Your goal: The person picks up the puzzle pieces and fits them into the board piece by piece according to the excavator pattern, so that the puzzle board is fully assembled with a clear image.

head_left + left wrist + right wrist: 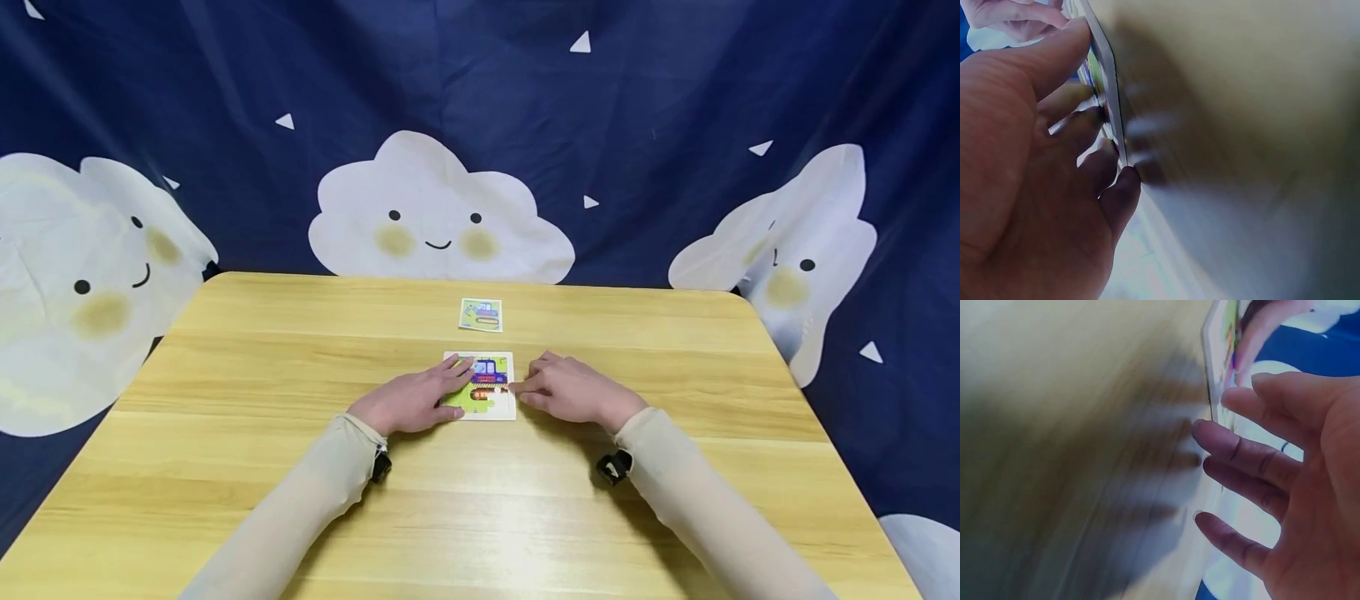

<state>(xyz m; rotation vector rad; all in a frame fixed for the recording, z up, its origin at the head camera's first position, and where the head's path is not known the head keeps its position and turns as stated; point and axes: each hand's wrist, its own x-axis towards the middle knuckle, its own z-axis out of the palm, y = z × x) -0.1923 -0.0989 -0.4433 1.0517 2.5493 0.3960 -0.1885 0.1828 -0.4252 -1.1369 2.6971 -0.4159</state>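
Note:
A jigsaw puzzle [480, 402] in a white tray lies flat on the table, its picture a blue and red digger on green. Bare white shows at the tray's lower right corner. My left hand [420, 398] rests on the puzzle's left side with the fingers spread; in the left wrist view the thumb and fingers [1121, 194] lie along the tray's edge. From the right, my right hand [573, 392] touches the tray's right part with its index finger extended. The other right fingers [1229, 540] are loosely bent and hold nothing in the right wrist view.
Behind the puzzle lies a small picture card [481, 315] with a similar digger. The wooden table [300, 333] ends at a dark blue cloth [637, 108] printed with white clouds. Each wrist carries a small black camera [615, 467].

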